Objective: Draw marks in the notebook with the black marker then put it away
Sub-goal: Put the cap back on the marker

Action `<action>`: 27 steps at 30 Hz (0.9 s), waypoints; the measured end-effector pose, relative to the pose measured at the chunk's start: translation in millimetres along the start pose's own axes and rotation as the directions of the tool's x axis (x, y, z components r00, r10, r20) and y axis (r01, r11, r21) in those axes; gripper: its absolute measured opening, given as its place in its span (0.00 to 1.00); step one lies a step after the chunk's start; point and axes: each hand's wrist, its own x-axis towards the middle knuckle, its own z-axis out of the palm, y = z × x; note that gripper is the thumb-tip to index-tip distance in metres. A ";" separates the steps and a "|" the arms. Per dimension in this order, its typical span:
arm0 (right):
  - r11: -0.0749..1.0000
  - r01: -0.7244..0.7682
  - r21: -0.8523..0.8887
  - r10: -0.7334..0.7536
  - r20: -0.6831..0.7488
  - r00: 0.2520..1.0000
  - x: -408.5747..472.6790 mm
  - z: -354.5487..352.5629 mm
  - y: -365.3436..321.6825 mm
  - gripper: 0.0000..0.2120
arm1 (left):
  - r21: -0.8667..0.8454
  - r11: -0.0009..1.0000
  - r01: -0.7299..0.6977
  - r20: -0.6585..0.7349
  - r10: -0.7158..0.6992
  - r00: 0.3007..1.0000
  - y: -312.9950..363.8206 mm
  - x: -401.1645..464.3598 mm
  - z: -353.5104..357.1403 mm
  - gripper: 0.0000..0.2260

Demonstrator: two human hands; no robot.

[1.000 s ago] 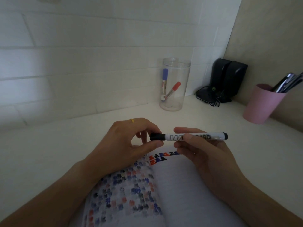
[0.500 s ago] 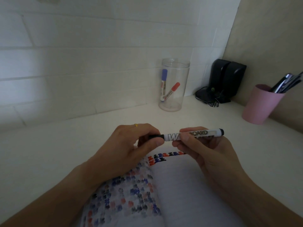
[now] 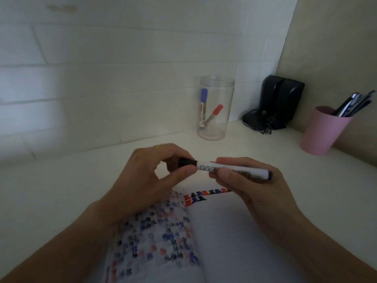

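I hold the black marker level above the open notebook. My left hand pinches its black cap at the left end. My right hand grips the white barrel. The cap sits on the marker. The notebook's left page is covered in small red, blue and black marks; the right page has two short rows at its top. A clear jar at the back of the white desk holds a blue marker and a red marker.
A pink cup with several pens stands at the right. Black speakers with a tangled cable sit in the back corner. A white brick wall runs behind the desk, a beige wall to the right.
The marker has tipped from slightly right-end-up to slightly right-end-down. Both hands stay on it, the left still pinching the cap end.
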 end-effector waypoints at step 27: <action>0.998 -0.024 0.052 0.031 -0.141 0.989 3.1 2.4 6.4 0.16 | 0.046 0.999 -0.006 -0.018 0.007 1.000 0.6 -2.9 4.0 0.10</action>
